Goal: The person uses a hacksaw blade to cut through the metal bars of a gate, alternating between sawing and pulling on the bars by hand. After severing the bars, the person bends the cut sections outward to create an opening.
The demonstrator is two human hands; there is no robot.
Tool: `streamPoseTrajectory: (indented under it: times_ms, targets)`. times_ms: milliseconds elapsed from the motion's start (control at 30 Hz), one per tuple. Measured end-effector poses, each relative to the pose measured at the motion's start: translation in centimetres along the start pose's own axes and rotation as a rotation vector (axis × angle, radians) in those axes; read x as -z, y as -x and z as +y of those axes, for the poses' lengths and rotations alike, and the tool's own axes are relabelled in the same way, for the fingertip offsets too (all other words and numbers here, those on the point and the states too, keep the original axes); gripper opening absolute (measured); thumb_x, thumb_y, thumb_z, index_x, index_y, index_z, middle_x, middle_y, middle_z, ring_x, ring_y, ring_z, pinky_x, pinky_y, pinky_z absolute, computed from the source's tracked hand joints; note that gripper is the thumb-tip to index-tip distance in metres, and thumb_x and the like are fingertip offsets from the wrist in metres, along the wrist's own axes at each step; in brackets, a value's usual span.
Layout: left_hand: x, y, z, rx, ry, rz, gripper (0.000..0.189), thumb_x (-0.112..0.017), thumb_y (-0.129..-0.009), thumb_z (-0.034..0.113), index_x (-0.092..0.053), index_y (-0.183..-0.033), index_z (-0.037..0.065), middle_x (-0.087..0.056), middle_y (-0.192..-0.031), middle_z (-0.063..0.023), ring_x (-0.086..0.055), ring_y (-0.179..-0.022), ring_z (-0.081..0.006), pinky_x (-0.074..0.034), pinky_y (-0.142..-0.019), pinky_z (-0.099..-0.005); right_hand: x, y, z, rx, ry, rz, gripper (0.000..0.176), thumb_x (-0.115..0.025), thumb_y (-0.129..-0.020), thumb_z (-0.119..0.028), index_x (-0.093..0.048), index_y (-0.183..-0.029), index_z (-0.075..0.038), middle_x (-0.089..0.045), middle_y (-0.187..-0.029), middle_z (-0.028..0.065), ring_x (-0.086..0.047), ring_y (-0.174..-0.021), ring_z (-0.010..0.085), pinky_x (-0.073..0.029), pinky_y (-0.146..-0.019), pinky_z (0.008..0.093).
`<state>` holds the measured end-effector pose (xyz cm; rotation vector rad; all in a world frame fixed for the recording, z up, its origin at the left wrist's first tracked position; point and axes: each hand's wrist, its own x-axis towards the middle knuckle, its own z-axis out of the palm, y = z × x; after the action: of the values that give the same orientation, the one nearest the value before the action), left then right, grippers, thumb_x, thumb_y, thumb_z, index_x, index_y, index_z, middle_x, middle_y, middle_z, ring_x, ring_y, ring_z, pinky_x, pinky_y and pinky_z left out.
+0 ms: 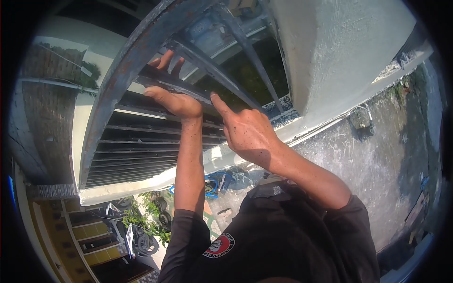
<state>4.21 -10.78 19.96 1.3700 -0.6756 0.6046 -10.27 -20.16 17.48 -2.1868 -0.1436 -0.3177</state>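
A grey metal railing (106, 101) with peeling paint and rusty patches curves across the upper left. My left hand (181, 104) reaches around one flat railing bar (177, 85), its fingers on the far side and its thumb on the near side. Close beside it, my right hand (250, 134) has its index finger stretched toward the same bar, fingertip right at its edge. The other right fingers curl under the palm and are hidden; I cannot tell what they hold. Dark specks dot both hands and forearms.
A pale painted wall (330, 52) rises on the right, above a stained concrete surface (339, 155). Far below at the left are a parked motorcycle (144, 243), green plants (148, 212) and a blue coiled thing (214, 184). A brown roof (52, 127) lies beyond the railing.
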Motion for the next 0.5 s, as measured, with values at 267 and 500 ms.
streamPoseTrajectory:
  times_ms: [267,500]
  targets:
    - [0.0,0.0,-0.3,-0.011,-0.006,0.004,0.083,-0.017,-0.098,0.074,-0.040,-0.135,0.003,-0.046,-0.123,-0.0121,-0.056,-0.121,-0.0265,-0.052,-0.098,-0.0430,-0.3,0.2,-0.5,0.001,0.027,0.069,0.070,-0.061,-0.084,-0.006,-0.038,-0.150,-0.004,-0.064,-0.067,0.0228,-0.067,-0.065,0.0430,-0.055,-0.065,0.0510]
    - [-0.4,-0.1,-0.1,-0.037,-0.017,0.034,0.086,-0.019,-0.097,0.076,-0.040,-0.135,0.002,-0.047,-0.123,-0.0117,-0.059,-0.119,-0.0272,-0.052,-0.096,-0.0434,-3.9,1.7,4.7,-0.168,0.107,-0.047,0.064,-0.057,-0.087,-0.006,-0.041,-0.149,-0.005,-0.064,-0.066,0.0233,-0.066,-0.061,0.0435,-0.054,-0.063,0.0525]
